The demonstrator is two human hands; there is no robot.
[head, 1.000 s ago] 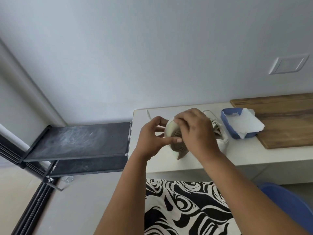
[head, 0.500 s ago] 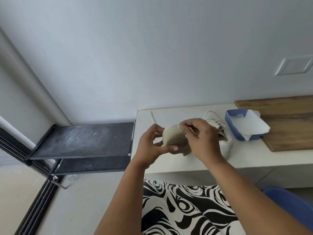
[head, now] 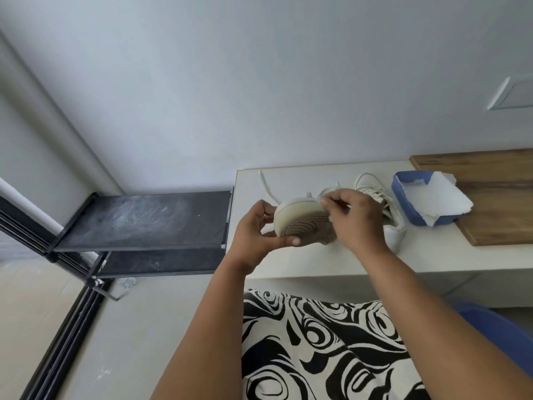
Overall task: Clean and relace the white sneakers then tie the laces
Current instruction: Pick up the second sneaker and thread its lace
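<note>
I hold one white sneaker [head: 300,219] sole-up over the tabletop [head: 317,256] edge — my left hand [head: 256,235] has its grip curled round the toe, my right hand [head: 356,219] pinching at the upper rim, on what I cannot tell. The second sneaker [head: 395,223] sits at three o'clock, a loose lace [head: 266,187] at eleven — I judge cleaning underway, relacing and tying still ahead.
</note>
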